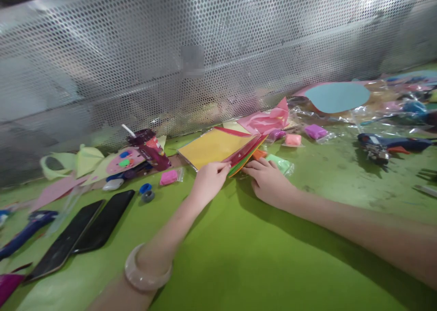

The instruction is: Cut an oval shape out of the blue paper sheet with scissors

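A stack of coloured paper sheets [213,148], yellow on top with red, green and orange edges showing, lies on the green table [239,256] near the perforated metal wall. My left hand [209,181], a pale bangle on its wrist, pinches the stack's near edge and lifts the upper sheets slightly. My right hand [268,180] rests fingers curled at the stack's lower right corner, touching the fanned sheet edges. A green clay packet [282,164] lies just behind that hand.
Two black phones [85,233] lie at the left, with a blue glue gun [23,233] beyond them. Pink clay packets [169,177], paper cutouts [88,160] and a dark pouch [150,149] sit near the wall. Another glue gun [392,145], clay and plastic wrap crowd the right.
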Available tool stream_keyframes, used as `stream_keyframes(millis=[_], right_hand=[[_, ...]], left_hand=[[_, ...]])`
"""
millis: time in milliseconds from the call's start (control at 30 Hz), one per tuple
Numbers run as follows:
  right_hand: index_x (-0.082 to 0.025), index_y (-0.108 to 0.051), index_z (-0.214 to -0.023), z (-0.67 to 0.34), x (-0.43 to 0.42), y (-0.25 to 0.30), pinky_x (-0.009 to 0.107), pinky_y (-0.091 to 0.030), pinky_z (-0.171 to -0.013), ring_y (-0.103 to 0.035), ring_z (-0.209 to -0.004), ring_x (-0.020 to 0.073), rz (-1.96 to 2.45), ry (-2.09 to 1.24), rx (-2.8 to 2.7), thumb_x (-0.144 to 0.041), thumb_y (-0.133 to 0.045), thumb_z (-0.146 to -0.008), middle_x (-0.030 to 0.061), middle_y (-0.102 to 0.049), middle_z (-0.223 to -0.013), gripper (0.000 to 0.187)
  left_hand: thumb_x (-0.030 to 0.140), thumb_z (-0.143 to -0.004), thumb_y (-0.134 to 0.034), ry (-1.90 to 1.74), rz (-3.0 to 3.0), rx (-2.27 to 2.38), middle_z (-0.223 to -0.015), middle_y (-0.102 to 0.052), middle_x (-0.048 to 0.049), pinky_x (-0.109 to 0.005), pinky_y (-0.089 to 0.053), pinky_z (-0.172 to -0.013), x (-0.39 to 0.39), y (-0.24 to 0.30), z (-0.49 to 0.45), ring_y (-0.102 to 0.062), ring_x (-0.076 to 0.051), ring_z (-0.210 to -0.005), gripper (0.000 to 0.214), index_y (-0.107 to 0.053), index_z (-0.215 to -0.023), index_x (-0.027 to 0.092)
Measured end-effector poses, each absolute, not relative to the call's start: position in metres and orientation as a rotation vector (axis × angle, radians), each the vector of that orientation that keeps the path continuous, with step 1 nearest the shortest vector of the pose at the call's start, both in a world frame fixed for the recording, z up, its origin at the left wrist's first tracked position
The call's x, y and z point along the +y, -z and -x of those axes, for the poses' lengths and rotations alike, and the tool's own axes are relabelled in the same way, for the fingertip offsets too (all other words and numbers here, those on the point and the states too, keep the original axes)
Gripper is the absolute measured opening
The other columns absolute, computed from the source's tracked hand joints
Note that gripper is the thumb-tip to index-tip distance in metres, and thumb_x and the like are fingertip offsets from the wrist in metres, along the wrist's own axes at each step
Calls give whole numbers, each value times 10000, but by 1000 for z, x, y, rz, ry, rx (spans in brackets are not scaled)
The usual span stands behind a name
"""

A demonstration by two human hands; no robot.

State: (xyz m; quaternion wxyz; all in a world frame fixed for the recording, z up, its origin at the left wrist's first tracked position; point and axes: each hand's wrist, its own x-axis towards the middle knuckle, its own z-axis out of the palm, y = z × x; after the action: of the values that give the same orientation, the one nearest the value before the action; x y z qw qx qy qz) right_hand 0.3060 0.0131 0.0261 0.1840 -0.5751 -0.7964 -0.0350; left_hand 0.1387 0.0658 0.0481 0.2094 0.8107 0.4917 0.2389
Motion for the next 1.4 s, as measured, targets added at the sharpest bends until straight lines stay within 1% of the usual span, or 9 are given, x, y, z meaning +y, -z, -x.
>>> stream_keyframes(millis=[167,333,467,600,800,1000,1167,1267,1400], right_hand=[[-129,-575,-1120,-306,14,-25,394,-333,-831,-441,-1008,246,1617,106,-2251,-110,-412,-746,69,-582,-1100,409],[-146,-571,-1124,-305,14,-25,397,-319,-846,-418,-1049,255,1615,102,-2267,-107,-414,-740,72,-572,-1121,417],[-144,-577,-1112,-305,14,-26,402,-318,-853,-421,-1048,256,1616,92,-2272,-110,-415,-739,72,-574,-1116,408],[-144,-578,-1112,-305,14,-25,404,-315,-862,-429,-1036,249,1614,92,-2267,-103,-414,-741,76,-581,-1096,408],[-149,-583,-1107,-305,14,-25,397,-317,-865,-430,-1037,241,1610,90,-2260,-101,-418,-738,78,-586,-1077,407],[-155,-586,-1094,-305,12,-26,390,-316,-868,-446,-1025,232,1607,76,-2242,-98,-420,-746,77,-595,-1057,390],[-157,-605,-990,-303,11,-30,363,-339,-836,-486,-957,213,1613,77,-2182,-107,-420,-760,65,-609,-989,299],[-144,-591,-1012,-303,12,-32,353,-349,-809,-501,-904,209,1600,136,-2160,-132,-421,-786,70,-615,-936,283],[-148,-584,-1055,-304,13,-30,355,-331,-829,-492,-937,213,1559,165,-2182,-132,-420,-790,61,-621,-964,312]], left_hand=[[285,-830,-447,-683,-2264,1368,-1070,-645,-19,-306,-451,-844,65,-45,-136,-610,-181,-939,280,-658,-994,202],[378,-762,-553,-740,-2322,1323,-1105,-628,-34,-291,-403,-919,63,-42,-136,-569,-183,-1027,335,-637,-1041,211],[382,-774,-540,-704,-2338,1321,-1110,-624,-27,-283,-404,-918,62,-43,-137,-564,-176,-1040,329,-634,-1045,222],[393,-732,-592,-687,-2379,1334,-1141,-605,-24,-293,-405,-917,63,-42,-137,-557,-185,-1050,355,-632,-1045,229],[354,-796,-509,-691,-2359,1330,-1112,-623,-28,-280,-417,-903,64,-40,-136,-572,-174,-1026,313,-636,-1042,209],[313,-800,-500,-702,-2352,1343,-1082,-639,-20,-273,-433,-882,62,-45,-137,-595,-172,-980,277,-653,-1008,212],[307,-809,-487,-701,-2331,1368,-1050,-654,-9,-280,-446,-864,62,-44,-136,-613,-177,-941,274,-654,-1007,216],[319,-811,-488,-710,-2344,1348,-1066,-647,-11,-282,-432,-885,61,-43,-136,-597,-178,-975,280,-648,-1019,220],[358,-787,-530,-720,-2436,1245,-1126,-615,1,-300,-417,-909,57,-43,-136,-558,-191,-1039,349,-582,-1120,266]])
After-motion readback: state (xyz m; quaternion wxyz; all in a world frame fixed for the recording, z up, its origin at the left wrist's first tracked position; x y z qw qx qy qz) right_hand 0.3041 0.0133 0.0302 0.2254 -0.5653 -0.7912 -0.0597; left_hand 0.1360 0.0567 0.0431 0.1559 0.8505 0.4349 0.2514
